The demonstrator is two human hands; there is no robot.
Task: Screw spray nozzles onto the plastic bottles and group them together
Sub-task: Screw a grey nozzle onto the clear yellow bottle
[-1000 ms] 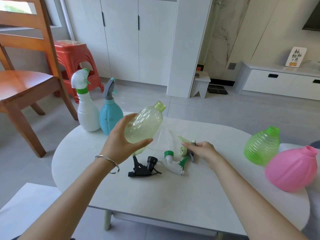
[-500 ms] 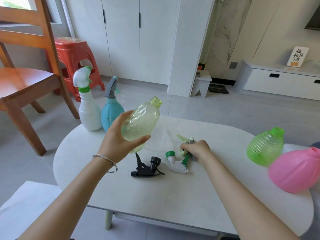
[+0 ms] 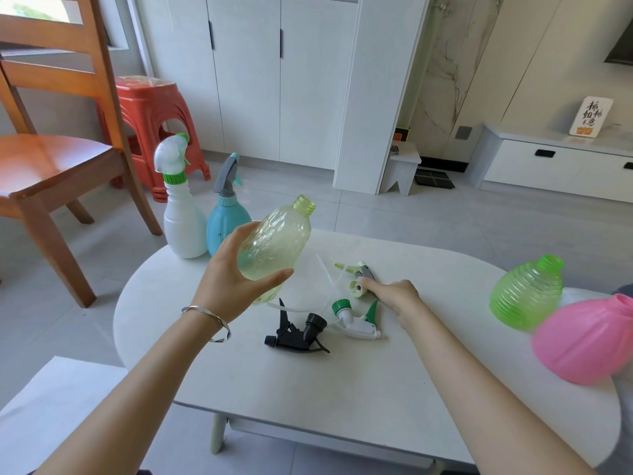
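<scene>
On the white table (image 3: 342,389), a black nozzle (image 3: 296,332) lies nearest. Beyond it, the right hand (image 3: 394,296) closes on a pale green nozzle (image 3: 358,277). The left hand (image 3: 233,282) grips a yellow bottle (image 3: 274,248) above the table, neck uncapped and tilted away.

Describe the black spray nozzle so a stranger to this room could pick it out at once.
Start at the white oval table. Three loose nozzles lie in a cluster near its middle, just below the pale yellow bottle held up in the left hand. The black spray nozzle is the leftmost, nearest the person, and the only all-black one; its neighbours are white and green.
</scene>
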